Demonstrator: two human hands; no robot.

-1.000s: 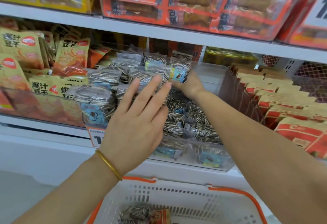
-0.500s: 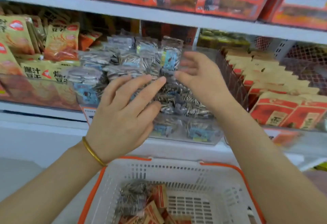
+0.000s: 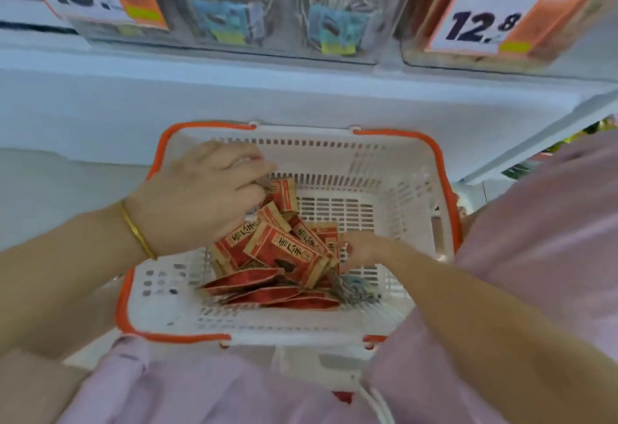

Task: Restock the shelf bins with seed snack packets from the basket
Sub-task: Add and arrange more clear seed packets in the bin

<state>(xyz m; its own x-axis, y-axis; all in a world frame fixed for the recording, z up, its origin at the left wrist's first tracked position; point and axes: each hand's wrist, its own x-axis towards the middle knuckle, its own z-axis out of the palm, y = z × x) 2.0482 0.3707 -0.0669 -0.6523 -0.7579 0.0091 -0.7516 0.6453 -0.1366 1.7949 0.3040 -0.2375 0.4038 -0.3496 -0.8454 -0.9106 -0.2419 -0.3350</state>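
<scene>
Stood before a white shelf (image 3: 301,95) with clear bins (image 3: 267,5). Reached into the basket (image 3: 394,169): left hand (image 3: 200,196) pinched a striped packet (image 3: 266,186); right hand (image 3: 363,249), grip unclear, touched red packets (image 3: 284,253) beneath fingertips.

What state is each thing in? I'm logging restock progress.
White plastic basket with orange rim: partly filled.
Red-and-tan seed packets: piled loose in basket.
Clear plastic shelf bin: stocked with striped seed packets.
Left hand: reaching into basket.
Right hand: among packets, grip unclear.
</scene>
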